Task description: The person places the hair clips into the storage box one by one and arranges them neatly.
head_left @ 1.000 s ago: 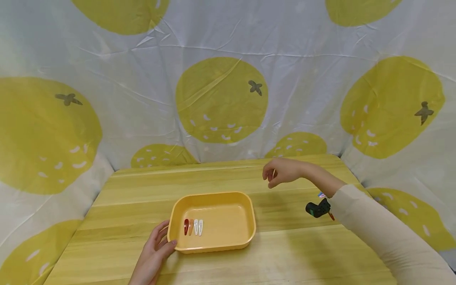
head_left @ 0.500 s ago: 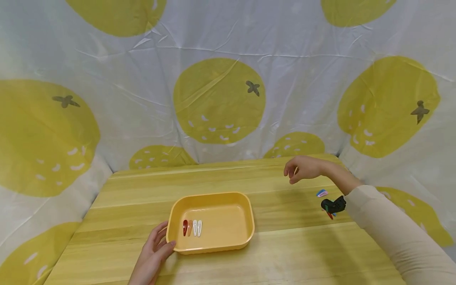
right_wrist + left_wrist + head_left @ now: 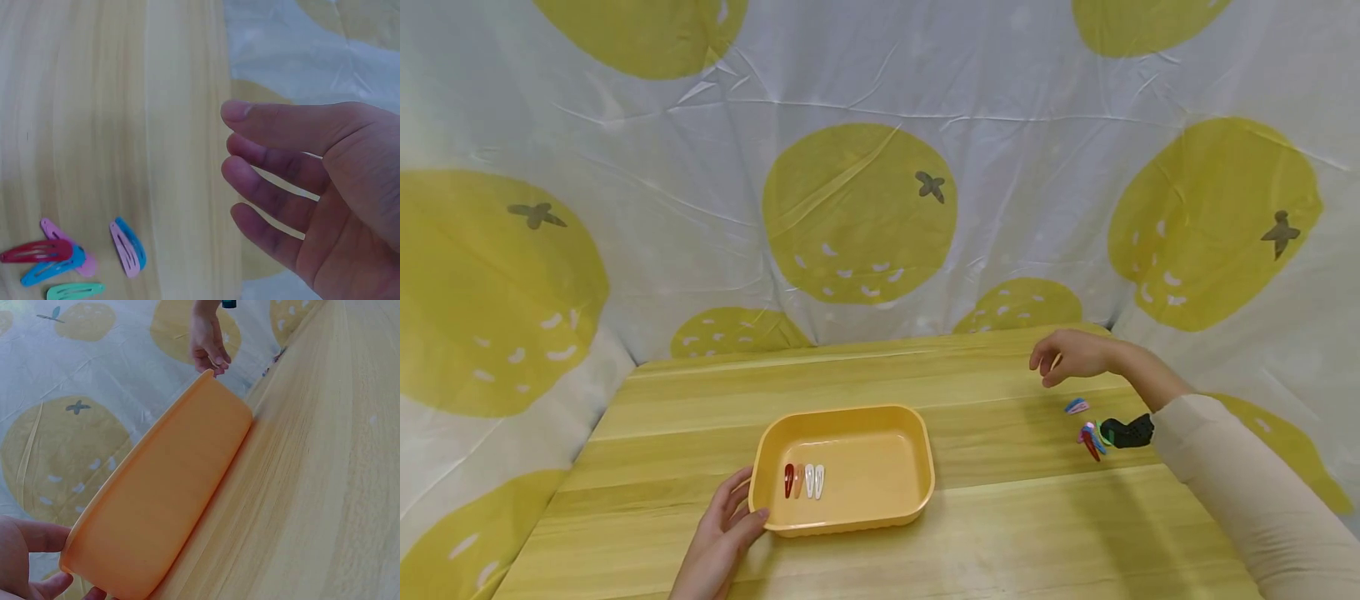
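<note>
My left hand (image 3: 721, 529) grips the lower left corner of a yellow plastic tray (image 3: 880, 522), thumb on the rim and fingers along the outer wall. In the left wrist view the tray's side (image 3: 156, 487) appears orange. Inside the tray, a dark red snap hair clip (image 3: 789, 481), an orange one (image 3: 798, 481) and two white ones (image 3: 814, 482) lie in a row at the left. My right hand (image 3: 1075, 354) hovers above the table's far right, holding nothing, fingers loosely bent. Nearest below it, a pink hair clip (image 3: 125, 250) lies against a blue one (image 3: 134, 240).
Beside that pair lies a loose cluster of hair clips: red (image 3: 37, 251), blue (image 3: 53, 270), pink (image 3: 86, 265) and green (image 3: 75, 290). A black device (image 3: 1127, 432) at my right wrist covers part of the table (image 3: 1000, 533). A fruit-print curtain (image 3: 1037, 208) hangs behind.
My right hand has moved right, away from the tray, to above the loose hair clips, bringing more of them into view. My left hand has stayed on the tray.
</note>
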`<state>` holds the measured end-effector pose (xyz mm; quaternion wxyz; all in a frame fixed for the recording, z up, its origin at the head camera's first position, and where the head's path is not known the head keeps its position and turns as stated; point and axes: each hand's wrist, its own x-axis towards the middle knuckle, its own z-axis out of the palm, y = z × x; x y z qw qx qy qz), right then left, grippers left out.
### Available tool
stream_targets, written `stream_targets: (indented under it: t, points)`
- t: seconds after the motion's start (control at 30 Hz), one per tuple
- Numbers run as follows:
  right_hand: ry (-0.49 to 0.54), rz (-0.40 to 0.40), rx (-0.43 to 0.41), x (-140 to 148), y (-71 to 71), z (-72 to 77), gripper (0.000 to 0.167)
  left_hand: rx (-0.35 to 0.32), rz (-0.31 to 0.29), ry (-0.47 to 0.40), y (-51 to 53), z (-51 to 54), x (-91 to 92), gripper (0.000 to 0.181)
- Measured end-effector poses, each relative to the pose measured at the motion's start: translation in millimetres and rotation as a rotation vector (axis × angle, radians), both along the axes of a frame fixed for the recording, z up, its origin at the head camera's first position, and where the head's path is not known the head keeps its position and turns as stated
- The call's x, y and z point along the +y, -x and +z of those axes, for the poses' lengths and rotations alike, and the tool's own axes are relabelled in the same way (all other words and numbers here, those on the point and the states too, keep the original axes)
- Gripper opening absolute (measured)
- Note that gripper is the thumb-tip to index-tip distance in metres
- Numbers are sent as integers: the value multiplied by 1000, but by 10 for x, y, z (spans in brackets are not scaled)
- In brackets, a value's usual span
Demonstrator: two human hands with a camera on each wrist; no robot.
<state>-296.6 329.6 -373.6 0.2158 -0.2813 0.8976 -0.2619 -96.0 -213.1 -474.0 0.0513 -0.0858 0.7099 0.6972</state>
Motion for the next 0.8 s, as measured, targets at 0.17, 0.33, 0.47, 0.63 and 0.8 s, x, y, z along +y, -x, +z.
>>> stream_targets:
  t: [0.17, 0.33, 0.47, 0.63, 0.8]
  points:
    - [-17, -28, -13, 143, -38, -18, 22, 4, 7, -15, -7, 5, 6, 71]
    - [-29, -60, -59, 299, -60, -71, 21, 2, 5, -11, -4, 1, -5, 71]
    - [-45, -97, -127, 431, -107, -127, 22, -4, 2, -7, -3, 2, -7, 71]
    - [-45, -142, -216, 583, -192, -237, 25, -9, -4, -2, 9, -7, -11, 72]
    - [-61, -156, -220, 703, -280, -381, 28, -11, 0, 1, 14, -1, -12, 72]
